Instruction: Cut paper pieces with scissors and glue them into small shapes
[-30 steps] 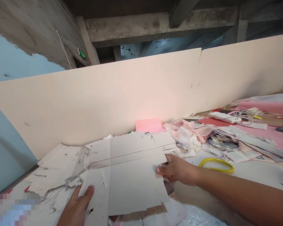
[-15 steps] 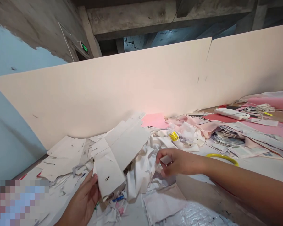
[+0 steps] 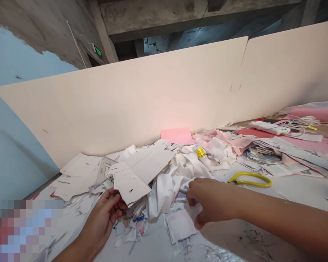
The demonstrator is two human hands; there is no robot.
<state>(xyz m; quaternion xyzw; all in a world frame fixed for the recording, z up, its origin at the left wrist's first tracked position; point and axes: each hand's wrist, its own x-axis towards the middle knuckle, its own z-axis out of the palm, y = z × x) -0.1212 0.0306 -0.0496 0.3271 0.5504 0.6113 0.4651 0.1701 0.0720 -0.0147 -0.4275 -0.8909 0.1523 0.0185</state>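
Observation:
My left hand is at the near corner of a white folded cardboard sheet, thumb and fingers pinched on its edge. The sheet lies tilted over a heap of white cloth and paper scraps. My right hand reaches in from the right, palm down, fingers curled over small white paper pieces beside the cloth. What its fingertips touch is hidden under the hand.
A long cream board stands along the back of the table. A yellow ring-shaped tool lies right of my hand. Further right are pink fabric, stacked printed papers and a white power strip. Paper offcuts lie at left.
The cardboard sheet went from flat in both hands to pushed left, held by the left hand only. The right hand let go and dropped onto the scraps, uncovering the cloth heap.

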